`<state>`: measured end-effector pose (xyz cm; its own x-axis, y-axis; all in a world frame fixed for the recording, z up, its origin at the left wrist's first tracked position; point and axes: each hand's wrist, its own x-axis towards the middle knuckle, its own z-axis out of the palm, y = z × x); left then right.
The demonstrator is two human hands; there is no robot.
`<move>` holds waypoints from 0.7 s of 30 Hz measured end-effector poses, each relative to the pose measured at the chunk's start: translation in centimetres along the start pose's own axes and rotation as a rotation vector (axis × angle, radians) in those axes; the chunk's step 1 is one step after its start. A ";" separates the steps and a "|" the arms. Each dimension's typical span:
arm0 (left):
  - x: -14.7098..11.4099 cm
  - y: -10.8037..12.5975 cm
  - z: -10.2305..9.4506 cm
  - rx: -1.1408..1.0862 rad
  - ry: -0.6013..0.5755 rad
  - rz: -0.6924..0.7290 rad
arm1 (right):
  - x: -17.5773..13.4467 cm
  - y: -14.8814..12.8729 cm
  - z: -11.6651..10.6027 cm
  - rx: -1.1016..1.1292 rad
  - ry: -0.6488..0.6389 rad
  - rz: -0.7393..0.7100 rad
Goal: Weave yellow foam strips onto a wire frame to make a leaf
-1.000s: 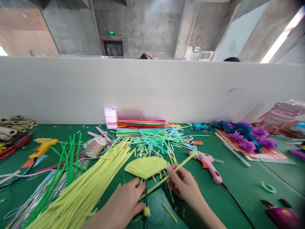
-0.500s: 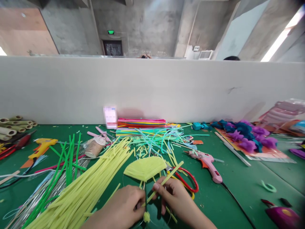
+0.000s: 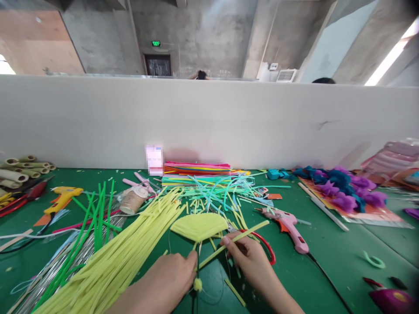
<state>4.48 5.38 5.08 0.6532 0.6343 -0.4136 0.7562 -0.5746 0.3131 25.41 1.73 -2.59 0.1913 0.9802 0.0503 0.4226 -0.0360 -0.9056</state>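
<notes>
My left hand (image 3: 172, 277) is closed at the dark thin stem (image 3: 198, 266) under a fan-shaped yellow pipe-cleaner piece (image 3: 199, 227). A small yellow knot (image 3: 197, 284) sits lower on that stem. My right hand (image 3: 248, 259) pinches a yellow pipe cleaner (image 3: 252, 229), which slants from the stem up to the right. Its lower end meets the stem by my left fingers, whose tips are partly hidden. Red-handled scissors (image 3: 269, 248) lie behind my right hand. A long bundle of yellow pipe cleaners (image 3: 121, 248) spreads left of my left hand.
A pink glue gun (image 3: 288, 224) with its cord lies to the right, a yellow one (image 3: 63, 198) to the left. A twine spool (image 3: 132, 200), coloured pipe cleaners (image 3: 196, 168) and purple-blue flowers (image 3: 347, 189) stand farther back. A white partition (image 3: 209, 117) borders the green table.
My right hand has moved right and slightly up, drawing the pipe cleaner's free end farther right. My left hand stays by the stem. The view has shifted slightly.
</notes>
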 end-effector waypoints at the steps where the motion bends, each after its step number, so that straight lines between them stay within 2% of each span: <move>1: 0.1 0.0 0.0 0.007 0.009 0.000 | 0.1 0.0 -0.2 -0.006 0.029 -0.038; 4: 0.3 -0.4 0.1 -0.010 0.014 0.028 | 0.5 0.1 -0.8 -0.012 0.105 -0.092; 7: 0.5 -0.8 0.2 -0.035 -0.011 0.051 | 0.7 0.4 -1.3 -0.010 0.164 0.007; 11: 0.7 -1.2 0.4 -0.057 -0.014 0.094 | 1.0 0.5 -1.8 0.100 0.131 0.158; 15: 0.6 -1.3 0.5 -0.057 0.009 0.102 | 1.2 0.2 -2.1 0.230 0.181 0.175; 21: 0.4 -1.8 0.9 -0.083 0.039 0.119 | 1.3 0.3 -2.7 0.290 0.243 0.198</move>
<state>3.36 6.20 3.63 0.7384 0.5848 -0.3359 0.6727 -0.6035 0.4281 28.16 2.50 -1.63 0.4615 0.8844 -0.0698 0.0971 -0.1285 -0.9869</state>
